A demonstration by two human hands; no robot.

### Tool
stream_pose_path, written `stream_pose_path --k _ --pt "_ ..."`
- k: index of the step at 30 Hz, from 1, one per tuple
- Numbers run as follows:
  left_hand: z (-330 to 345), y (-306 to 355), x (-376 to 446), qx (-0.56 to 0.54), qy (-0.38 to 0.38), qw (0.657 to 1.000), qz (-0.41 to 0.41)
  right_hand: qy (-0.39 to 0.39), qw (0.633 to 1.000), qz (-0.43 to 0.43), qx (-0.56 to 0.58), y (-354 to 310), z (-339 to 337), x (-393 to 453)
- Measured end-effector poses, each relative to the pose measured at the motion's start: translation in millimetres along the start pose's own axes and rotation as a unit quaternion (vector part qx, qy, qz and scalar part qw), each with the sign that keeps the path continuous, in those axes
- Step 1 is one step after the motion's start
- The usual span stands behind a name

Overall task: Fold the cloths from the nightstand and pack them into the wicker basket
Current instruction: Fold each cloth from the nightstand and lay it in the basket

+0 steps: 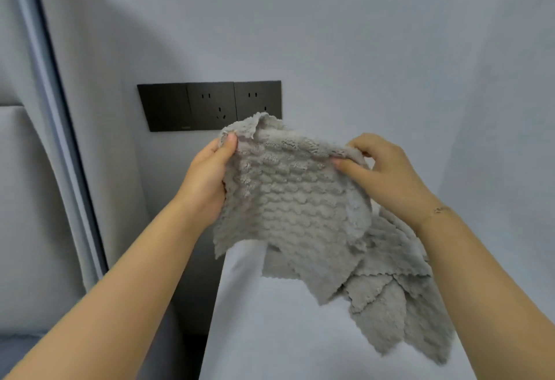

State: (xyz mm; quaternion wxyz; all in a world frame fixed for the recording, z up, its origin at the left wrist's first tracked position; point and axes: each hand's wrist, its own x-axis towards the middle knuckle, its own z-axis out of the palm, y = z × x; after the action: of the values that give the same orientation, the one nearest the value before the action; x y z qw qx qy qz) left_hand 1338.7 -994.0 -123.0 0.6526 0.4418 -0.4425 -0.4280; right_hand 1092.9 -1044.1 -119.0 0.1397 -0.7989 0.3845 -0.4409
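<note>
A grey textured cloth (pixel 288 199) hangs in the air above the white nightstand top (pixel 270 328). My left hand (pixel 207 181) pinches its upper left corner between thumb and fingers. My right hand (pixel 387 169) pinches the upper right edge, thumb in front. The cloth's lower edge droops toward the nightstand. More grey cloths (pixel 399 304) lie in a loose pile on the nightstand, under my right forearm. No wicker basket is in view.
A black socket panel (pixel 192 106) is on the pale wall behind the cloth. A padded grey headboard (pixel 33 199) stands at the left, with a dark gap between it and the nightstand.
</note>
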Motion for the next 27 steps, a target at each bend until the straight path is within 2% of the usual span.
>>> stream_pose_path --k 2,4,8,11,13,16,19,22,25,27 --pt "-4 7 -6 0.022 -0.018 0.999 0.024 0.059 0.997 -0.040 0.026 -7 -6 -2" --pt "-10 5 -16 0.053 -0.017 0.998 0.043 0.046 0.997 -0.053 0.035 -12 -11 -6" --pt "-29 -25 -54 0.108 -0.002 0.994 0.029 -0.086 0.995 -0.028 0.039 -13 -16 -29" --pt "-47 -61 -85 0.125 -0.011 0.992 -0.017 -0.182 0.983 -0.024 -0.015 -6 -8 -56" --pt "-57 -88 -108 0.168 -0.042 0.984 -0.049 -0.252 0.963 -0.018 -0.088 4 1 -79" --pt "-66 -117 -134 0.236 -0.108 0.961 -0.095 -0.344 0.912 -0.021 -0.224 19 6 -117" --pt "-66 -129 -148 0.327 -0.182 0.923 -0.084 -0.364 0.881 -0.048 -0.299 33 2 -142" --pt "-64 -132 -155 0.380 -0.187 0.903 -0.066 -0.366 0.877 -0.060 -0.304 45 -1 -150" --pt "-57 -131 -163 0.428 -0.223 0.876 -0.022 -0.391 0.866 -0.051 -0.307 53 -1 -150" --pt "-56 -135 -163 0.445 -0.217 0.869 0.010 -0.401 0.873 -0.029 -0.276 56 1 -150"
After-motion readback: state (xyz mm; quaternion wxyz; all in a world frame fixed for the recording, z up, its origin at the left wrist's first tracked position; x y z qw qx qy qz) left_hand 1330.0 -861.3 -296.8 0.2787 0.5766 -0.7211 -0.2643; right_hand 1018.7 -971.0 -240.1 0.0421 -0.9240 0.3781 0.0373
